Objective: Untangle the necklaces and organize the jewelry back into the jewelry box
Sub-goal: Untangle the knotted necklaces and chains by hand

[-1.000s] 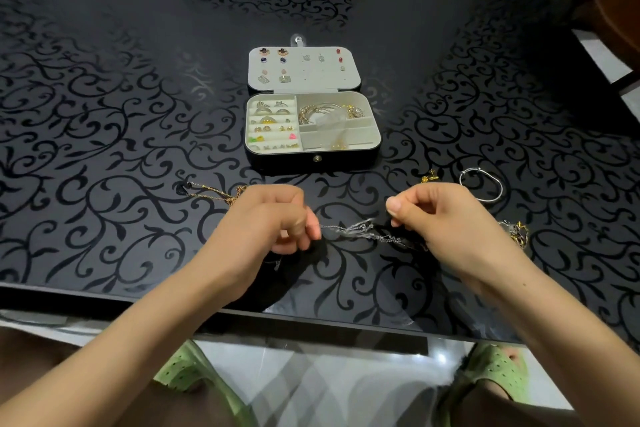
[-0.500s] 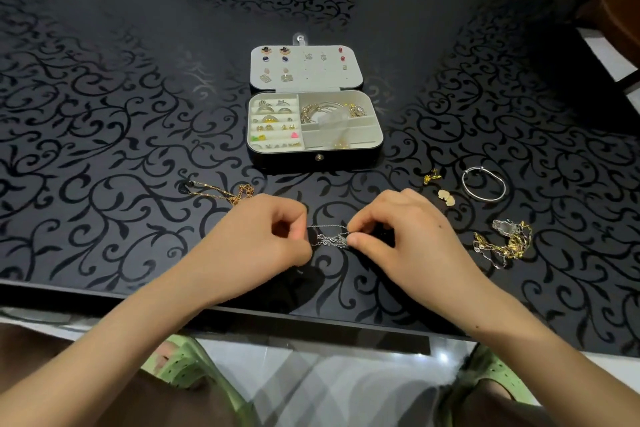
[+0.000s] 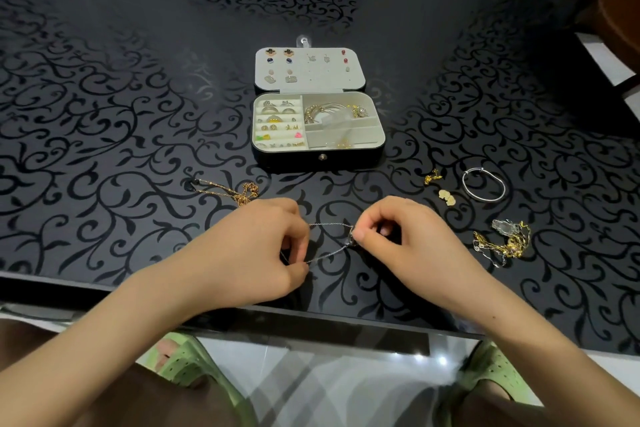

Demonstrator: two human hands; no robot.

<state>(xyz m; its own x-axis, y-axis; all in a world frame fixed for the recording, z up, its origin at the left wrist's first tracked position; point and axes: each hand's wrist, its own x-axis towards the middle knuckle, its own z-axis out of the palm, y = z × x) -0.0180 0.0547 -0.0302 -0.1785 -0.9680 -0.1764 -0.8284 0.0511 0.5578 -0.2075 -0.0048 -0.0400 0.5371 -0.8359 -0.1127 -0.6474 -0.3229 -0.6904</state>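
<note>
A thin silver necklace stretches in two strands between my hands, just above the black table. My left hand pinches its left end; my right hand pinches the other end with a small dark pendant. The open jewelry box stands behind them, with earrings on its lid, rings in its left slots and gold pieces in its right compartments. A gold chain lies left of the box front. A tangle of gold and silver chains lies to the right.
A silver bangle, a gold earring and a gold charm lie right of the box. The patterned black table ends at its near edge by my wrists. A brown chair stands at the far right.
My hands first came together with the silver necklace bunched between them, then drew slightly apart. The chain now shows as two thin open strands instead of a clump.
</note>
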